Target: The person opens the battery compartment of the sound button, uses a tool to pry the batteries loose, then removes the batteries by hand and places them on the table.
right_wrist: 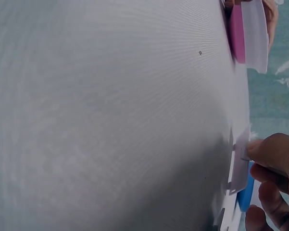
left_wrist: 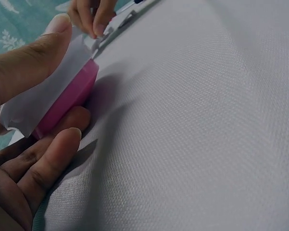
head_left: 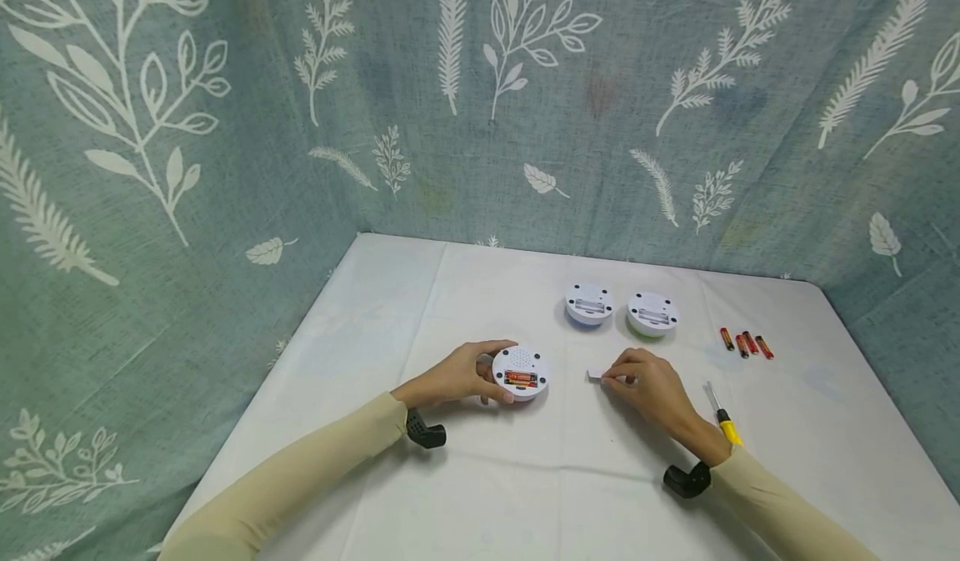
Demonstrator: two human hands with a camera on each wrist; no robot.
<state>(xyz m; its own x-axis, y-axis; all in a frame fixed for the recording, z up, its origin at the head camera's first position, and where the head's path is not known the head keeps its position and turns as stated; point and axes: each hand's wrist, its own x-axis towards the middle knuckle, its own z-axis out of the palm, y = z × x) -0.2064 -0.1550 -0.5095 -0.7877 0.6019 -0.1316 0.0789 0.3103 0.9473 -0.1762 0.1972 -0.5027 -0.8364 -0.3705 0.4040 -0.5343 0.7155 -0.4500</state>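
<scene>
My left hand (head_left: 454, 378) grips a round white device (head_left: 522, 354) by its side, thumb at the near edge. Its underside faces up, with speaker holes, dark feet and an open compartment holding red-and-black batteries (head_left: 521, 378). In the left wrist view the pink half of the device (left_wrist: 69, 98) shows between thumb and fingers, close over the cloth. To the right, my right hand (head_left: 651, 388) pinches a small white battery cover (head_left: 594, 375) between thumb and fingers, apart from the device. The right wrist view shows the cover (right_wrist: 239, 168) held on edge, its small tabs visible.
Farther back lie two similar round devices, one blue-edged (head_left: 588, 304) and one green-edged (head_left: 652, 314), compartments up without batteries. Several loose batteries (head_left: 750, 344) lie at the right. A yellow-and-black screwdriver (head_left: 723, 419) is beside the right wrist. A patterned curtain (head_left: 480, 111) hangs behind the white-covered table (head_left: 480, 494).
</scene>
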